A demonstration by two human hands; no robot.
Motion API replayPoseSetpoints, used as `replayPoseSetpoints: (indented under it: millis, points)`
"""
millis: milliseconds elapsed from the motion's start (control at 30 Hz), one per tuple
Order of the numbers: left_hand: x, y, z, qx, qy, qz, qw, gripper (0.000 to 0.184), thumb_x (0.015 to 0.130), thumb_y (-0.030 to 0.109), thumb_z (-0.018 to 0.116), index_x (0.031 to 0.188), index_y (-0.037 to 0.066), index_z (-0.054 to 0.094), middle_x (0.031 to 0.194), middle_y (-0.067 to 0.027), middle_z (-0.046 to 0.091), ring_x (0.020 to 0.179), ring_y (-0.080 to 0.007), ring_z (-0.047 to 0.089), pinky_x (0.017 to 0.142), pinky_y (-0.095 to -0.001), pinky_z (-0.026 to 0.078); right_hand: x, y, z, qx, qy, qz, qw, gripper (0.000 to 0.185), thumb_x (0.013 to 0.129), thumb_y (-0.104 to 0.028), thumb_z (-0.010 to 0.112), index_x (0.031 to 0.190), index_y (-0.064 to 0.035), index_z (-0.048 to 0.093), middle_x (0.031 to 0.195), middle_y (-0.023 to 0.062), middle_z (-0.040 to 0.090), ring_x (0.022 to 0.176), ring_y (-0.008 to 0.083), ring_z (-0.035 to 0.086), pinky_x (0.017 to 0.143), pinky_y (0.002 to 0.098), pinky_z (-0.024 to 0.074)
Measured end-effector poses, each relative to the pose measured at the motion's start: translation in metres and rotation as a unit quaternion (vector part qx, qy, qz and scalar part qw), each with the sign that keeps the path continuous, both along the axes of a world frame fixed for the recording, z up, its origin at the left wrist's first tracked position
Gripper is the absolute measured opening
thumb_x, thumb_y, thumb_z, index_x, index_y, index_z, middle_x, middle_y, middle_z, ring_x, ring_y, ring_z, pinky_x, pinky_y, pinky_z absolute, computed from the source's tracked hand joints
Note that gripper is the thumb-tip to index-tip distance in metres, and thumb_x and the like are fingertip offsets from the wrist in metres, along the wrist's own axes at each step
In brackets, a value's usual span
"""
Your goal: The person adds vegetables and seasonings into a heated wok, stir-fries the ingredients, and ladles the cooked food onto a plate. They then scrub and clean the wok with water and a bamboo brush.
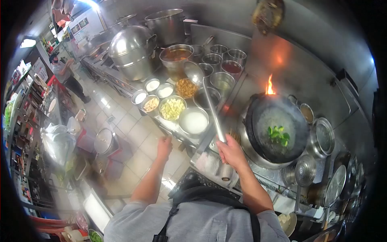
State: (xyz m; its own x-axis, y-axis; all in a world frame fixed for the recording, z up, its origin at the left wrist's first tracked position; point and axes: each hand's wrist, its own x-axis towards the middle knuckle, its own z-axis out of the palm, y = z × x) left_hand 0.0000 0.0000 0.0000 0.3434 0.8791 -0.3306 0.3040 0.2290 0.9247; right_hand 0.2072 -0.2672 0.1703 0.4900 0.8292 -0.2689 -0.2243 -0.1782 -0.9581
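My right hand [230,151] is closed around the long handle of a metal ladle [213,107]. The ladle reaches away from me, its bowl over the seasoning containers beside a pot of reddish-brown liquid [177,54]. My left hand [164,148] is a loose fist in the air left of the counter, with nothing visible in it. To the right of my right hand, a dark wok [298,147] sits on the burner, hazy with steam. Bright green vegetable pieces [278,135] lie in it. A flame [270,86] rises at its far rim.
Bowls of white powder [193,122], chopped pale-yellow pieces [172,108] and browned bits [186,88] crowd the counter. A domed steamer [132,52] stands behind them. Strainers [305,171] and pans flank the wok. Another person [64,74] stands far left, near shelving.
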Motion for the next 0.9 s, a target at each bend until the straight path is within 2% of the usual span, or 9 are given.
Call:
replayPoseSetpoints:
  millis: [67,100,167,367,467,567,700,767,900]
  points:
    - [0.007,0.011,0.018,0.044,-0.007,0.013,0.999,0.048,0.099,0.04,0.066,0.125,0.001,0.055,0.086,-0.0095,0.063,0.067,-0.0142,0.058,0.056,-0.0289,0.046,0.007,0.022,-0.012,-0.007,-0.05,-0.01,0.999,0.03,0.102,-0.023,0.062,0.125,-0.0041,0.056,0.067,-0.0014,0.052,0.047,0.01,0.048,0.042,0.0282,0.0403]
    - [0.035,0.022,-0.006,-0.012,-0.037,0.019,0.999,0.046,0.099,0.04,0.066,0.122,0.001,0.056,0.086,-0.0095,0.062,0.067,-0.014,0.057,0.056,-0.0289,0.046,0.027,0.058,-0.009,-0.086,-0.092,-0.008,0.992,0.03,0.102,-0.022,0.061,0.125,-0.0038,0.056,0.067,-0.0012,0.052,0.047,0.0096,0.048,0.042,0.0282,0.0404]
    - [0.037,0.066,0.006,0.005,-0.04,0.023,0.999,0.043,0.1,0.039,0.065,0.116,0.001,0.056,0.085,-0.0093,0.062,0.067,-0.0136,0.056,0.056,-0.029,0.046,0.028,0.107,-0.017,-0.116,-0.117,-0.013,0.986,0.029,0.102,-0.022,0.061,0.124,-0.0032,0.056,0.068,-0.0007,0.053,0.047,0.0088,0.047,0.042,0.0283,0.0407]
    - [0.035,0.106,-0.009,0.146,0.021,-0.023,0.989,0.032,0.102,0.032,0.063,0.106,0.0,0.059,0.087,-0.0119,0.064,0.073,-0.0201,0.061,0.066,-0.0346,0.049,0.021,0.108,0.001,-0.127,-0.018,0.033,0.991,0.031,0.103,-0.019,0.06,0.129,-0.0021,0.056,0.071,-0.0002,0.052,0.048,0.0084,0.046,0.041,0.028,0.0402]
    - [0.026,0.082,0.075,0.25,0.063,-0.031,0.966,0.03,0.101,0.03,0.065,0.107,0.001,0.059,0.09,-0.0146,0.064,0.078,-0.0227,0.062,0.069,-0.0376,0.049,0.014,0.107,0.018,-0.135,0.079,0.008,0.988,0.027,0.104,-0.017,0.059,0.127,-0.0042,0.056,0.074,-0.0006,0.051,0.053,0.0072,0.047,0.042,0.026,0.04]
    - [0.043,0.094,0.12,0.277,-0.05,-0.074,0.957,0.028,0.097,0.026,0.07,0.106,0.001,0.061,0.093,-0.0171,0.066,0.082,-0.0297,0.065,0.072,-0.0425,0.051,0.013,0.112,0.015,-0.08,0.213,-0.027,0.973,0.029,0.105,-0.017,0.059,0.131,-0.0042,0.056,0.075,0.0001,0.05,0.052,0.0067,0.045,0.041,0.0258,0.0385]
    - [0.113,0.185,0.142,0.548,0.079,-0.162,0.817,0.022,0.093,0.021,0.068,0.105,0.002,0.068,0.102,-0.0201,0.069,0.092,-0.0402,0.067,0.081,-0.0494,0.054,0.002,0.115,0.012,-0.073,0.232,-0.033,0.969,0.032,0.106,-0.017,0.058,0.134,-0.0039,0.055,0.076,0.0002,0.05,0.052,0.0065,0.044,0.04,0.0254,0.0368]
    - [0.142,0.217,0.15,0.526,0.269,-0.209,0.779,0.02,0.093,0.018,0.064,0.107,0.004,0.071,0.107,-0.0197,0.072,0.097,-0.0391,0.07,0.085,-0.0489,0.056,-0.004,0.115,0.012,-0.079,0.21,-0.029,0.974,0.032,0.106,-0.018,0.058,0.134,-0.0038,0.054,0.076,0.0003,0.051,0.052,0.0064,0.045,0.04,0.0252,0.0364]
    - [0.172,0.235,0.168,0.423,0.336,-0.241,0.806,0.021,0.093,0.017,0.061,0.105,0.006,0.074,0.109,-0.0185,0.074,0.101,-0.0388,0.072,0.087,-0.0465,0.058,-0.01,0.113,0.004,-0.061,0.218,-0.041,0.973,0.033,0.106,-0.017,0.058,0.135,-0.0026,0.054,0.076,0.0004,0.05,0.052,0.0065,0.045,0.04,0.0251,0.037]
